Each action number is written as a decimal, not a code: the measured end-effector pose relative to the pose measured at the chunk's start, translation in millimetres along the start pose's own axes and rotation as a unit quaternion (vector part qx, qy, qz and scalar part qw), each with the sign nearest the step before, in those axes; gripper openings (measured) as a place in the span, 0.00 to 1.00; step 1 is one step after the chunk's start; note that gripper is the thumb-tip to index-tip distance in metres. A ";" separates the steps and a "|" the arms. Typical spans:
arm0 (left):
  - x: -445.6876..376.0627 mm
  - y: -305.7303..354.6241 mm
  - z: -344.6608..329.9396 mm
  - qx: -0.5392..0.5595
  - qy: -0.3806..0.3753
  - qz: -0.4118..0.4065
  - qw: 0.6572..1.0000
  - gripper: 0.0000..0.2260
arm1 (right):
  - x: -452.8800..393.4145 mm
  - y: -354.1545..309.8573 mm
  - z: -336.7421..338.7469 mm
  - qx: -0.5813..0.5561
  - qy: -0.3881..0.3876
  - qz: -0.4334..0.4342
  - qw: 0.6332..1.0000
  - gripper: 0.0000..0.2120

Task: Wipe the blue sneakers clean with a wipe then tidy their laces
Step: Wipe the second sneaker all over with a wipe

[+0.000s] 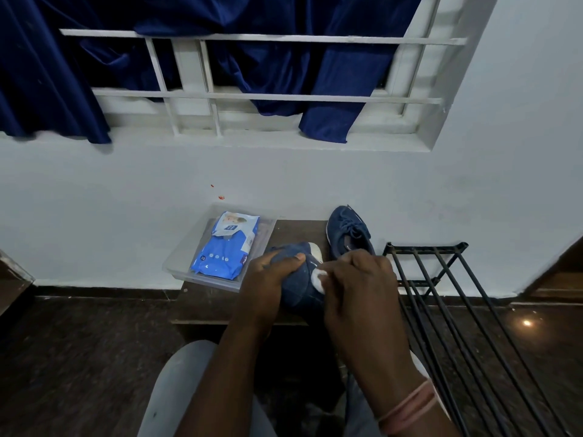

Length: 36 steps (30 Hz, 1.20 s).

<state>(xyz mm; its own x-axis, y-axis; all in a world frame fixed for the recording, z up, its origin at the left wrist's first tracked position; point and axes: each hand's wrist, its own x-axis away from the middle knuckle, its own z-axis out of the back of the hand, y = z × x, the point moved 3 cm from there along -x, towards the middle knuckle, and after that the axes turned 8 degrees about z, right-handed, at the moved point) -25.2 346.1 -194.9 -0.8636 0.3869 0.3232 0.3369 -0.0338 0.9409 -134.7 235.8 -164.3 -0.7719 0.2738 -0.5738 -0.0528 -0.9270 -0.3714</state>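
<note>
Nearest of all, the person's grey-trousered knees (pixel 176 386) sat at the bottom of the view, with both bare forearms reaching forward over them; a pink band (pixel 410 405) circled the right wrist. Just beyond, the left hand (pixel 265 279) gripped a blue sneaker (pixel 299 291), its fingers and thumb curled round the upper from the left side, the thumb lying across the top. The right hand (pixel 356 279) pinched a small white wipe (pixel 317 277) between curled fingers and pressed it against the sneaker's blue side. That sneaker was held over the near right part of a low dark wooden stool (pixel 202 304), its white sole edge turned away from the person; whether it touched the stool top could not be told.

At the stool's left edge stood a clear plastic tray (pixel 176 263), overhanging that edge, and in it lay a blue pack of wipes (pixel 224 247). At the far right corner of the stool the second blue sneaker (pixel 347 231) rested laced, its toe pointing toward the wall. Just right of the stool stood a black metal rack (pixel 441 279) of parallel bars, on the dark floor (pixel 79 357).

Farther back rose a pale wall (pixel 126 190), and above it a window with white bars (pixel 252 67) and dark blue curtains (pixel 47 74) hanging bunched through them.
</note>
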 end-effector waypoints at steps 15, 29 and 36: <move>-4.9 -16.6 24.5 -0.029 -0.007 0.160 0.987 0.28 | -21.1 -1.7 -27.4 -0.137 -0.134 -0.067 0.979 0.08; -3.3 -20.5 20.9 -0.101 -0.016 0.141 0.985 0.17 | -11.4 -8.2 -30.1 -0.142 -0.173 0.065 0.972 0.06; -11.0 -14.9 23.1 -0.085 0.008 0.121 0.989 0.11 | 17.2 -8.1 -17.0 -0.125 -0.194 0.182 0.956 0.08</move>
<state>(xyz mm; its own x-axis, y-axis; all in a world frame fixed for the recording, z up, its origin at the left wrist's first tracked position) -12.1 363.6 -214.9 -0.7720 0.3331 0.5414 0.4683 -0.2778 0.8388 -136.8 252.4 -183.5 -0.8894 -0.2162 -0.4028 0.3801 -0.8392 -0.3889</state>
